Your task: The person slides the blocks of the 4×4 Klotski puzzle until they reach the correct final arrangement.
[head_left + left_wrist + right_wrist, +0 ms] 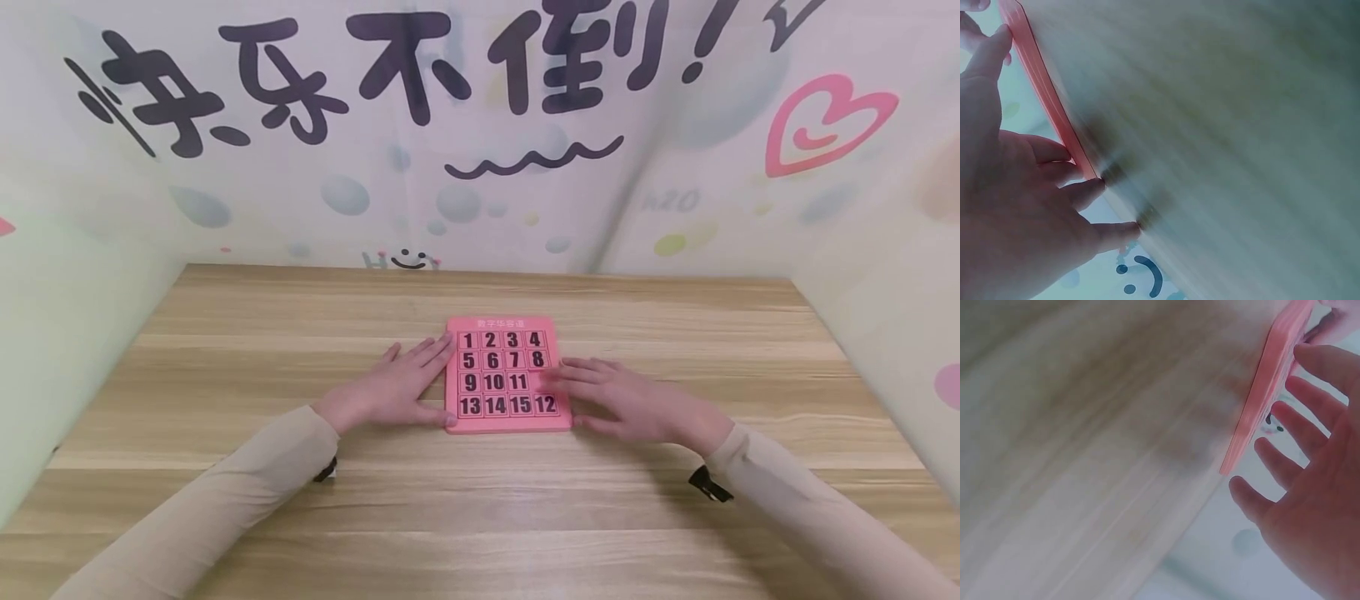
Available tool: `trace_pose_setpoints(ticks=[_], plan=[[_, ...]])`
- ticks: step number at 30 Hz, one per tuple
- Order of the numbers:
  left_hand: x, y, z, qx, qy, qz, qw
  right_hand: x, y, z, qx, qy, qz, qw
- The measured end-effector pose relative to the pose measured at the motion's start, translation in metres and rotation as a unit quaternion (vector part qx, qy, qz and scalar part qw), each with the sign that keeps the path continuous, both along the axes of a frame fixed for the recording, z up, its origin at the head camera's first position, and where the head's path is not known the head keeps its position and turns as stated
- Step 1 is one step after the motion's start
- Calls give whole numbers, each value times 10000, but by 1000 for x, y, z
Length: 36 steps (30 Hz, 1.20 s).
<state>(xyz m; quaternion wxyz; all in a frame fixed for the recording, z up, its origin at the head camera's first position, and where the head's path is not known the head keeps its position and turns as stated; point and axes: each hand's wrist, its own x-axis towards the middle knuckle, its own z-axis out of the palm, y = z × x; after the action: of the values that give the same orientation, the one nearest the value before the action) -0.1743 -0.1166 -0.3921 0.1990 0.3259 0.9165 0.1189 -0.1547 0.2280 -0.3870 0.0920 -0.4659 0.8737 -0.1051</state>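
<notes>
A pink sliding number puzzle (510, 423) lies flat on the wooden table. Its black-numbered tiles run in rows, with the 12 tile (546, 405) at the bottom right corner and a gap in the row above it. My left hand (397, 390) rests against the puzzle's left side, thumb at the lower left corner, fingers extended along the edge. From the right, my right hand (630, 398) reaches over the frame, its straight fingertips above the gap, just below the 8 tile (537, 359). In the right wrist view its fingers are spread and hold nothing.
Wood-grain table (465, 517) surrounds the puzzle on all sides. A white printed backdrop (300, 208) with large dark characters stands along the far edge, and pale panels (885, 333) close off the left and right.
</notes>
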Motion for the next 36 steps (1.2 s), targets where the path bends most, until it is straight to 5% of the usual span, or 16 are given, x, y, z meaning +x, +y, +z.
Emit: trace_pose_setpoints(ticks=[8, 17, 36], plan=[[2, 0, 0, -115, 231, -91, 9996, 8, 0, 1, -31, 497, 510, 9975], [3, 2, 2, -163, 268, -110, 9994, 13, 4, -1, -46, 532, 647, 9965], [0, 6, 4, -97, -27, -41, 9999, 7, 1, -4, -122, 546, 266, 9981]])
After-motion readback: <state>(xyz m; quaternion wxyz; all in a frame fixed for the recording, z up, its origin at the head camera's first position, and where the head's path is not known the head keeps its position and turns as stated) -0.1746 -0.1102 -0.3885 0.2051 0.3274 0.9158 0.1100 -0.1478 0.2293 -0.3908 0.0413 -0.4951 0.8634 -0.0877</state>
